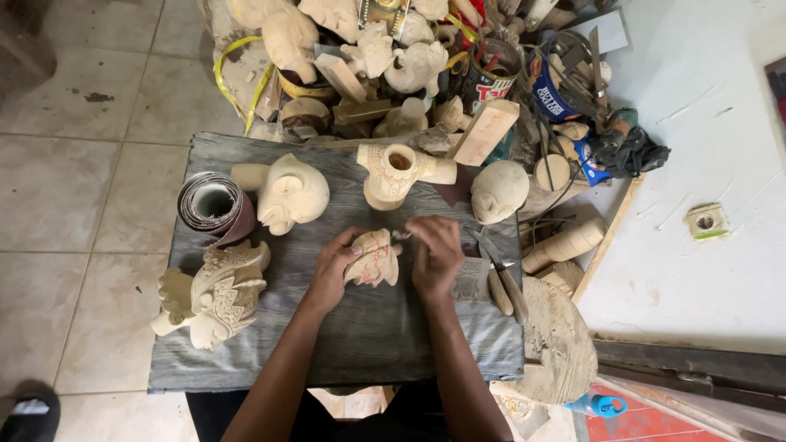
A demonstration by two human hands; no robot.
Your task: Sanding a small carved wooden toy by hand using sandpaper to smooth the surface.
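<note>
My left hand (332,266) grips a small pale carved wooden piece (375,260) with reddish pencil lines, held just above a grey wooden board (360,336). My right hand (435,252) is closed on a thin tool whose tip (400,235) touches the top of that carving; the tool's handle is hidden by the fingers. A rounded carved head (291,193) and a hollow carved vase-like piece (395,173) stand just beyond my hands.
A sandpaper roll (214,206) and a finely carved ornate piece (217,292) lie on the board's left. Two knives (501,280) lie at the right edge beside a smooth wooden head (499,191). A heap of carvings, tins and scrap wood (409,57) fills the far side.
</note>
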